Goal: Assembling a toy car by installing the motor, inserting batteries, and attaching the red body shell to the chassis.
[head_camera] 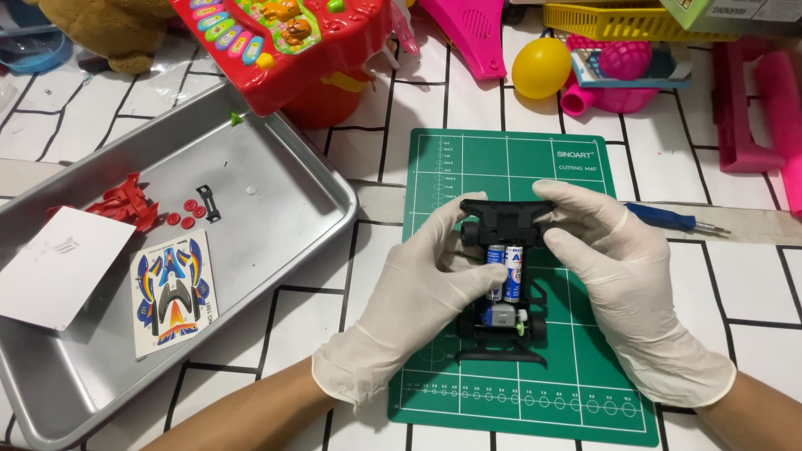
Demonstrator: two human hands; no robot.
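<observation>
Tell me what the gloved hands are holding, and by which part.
Both hands grip a black toy car chassis over the green cutting mat. The left hand holds its left side beside the batteries; the right hand holds the bumper end.

The tiled table (743, 284) bears a green cutting mat (518, 392), metal tray (276, 209) and toys.

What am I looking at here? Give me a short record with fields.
Surface: green cutting mat on a white table
Held thing: black toy car chassis with two batteries
Left hand: gloved, gripping the chassis side
Right hand: gloved, gripping its upper end
Left of mat: metal tray with sticker sheet, red parts
Right of mat: blue screwdriver
</observation>
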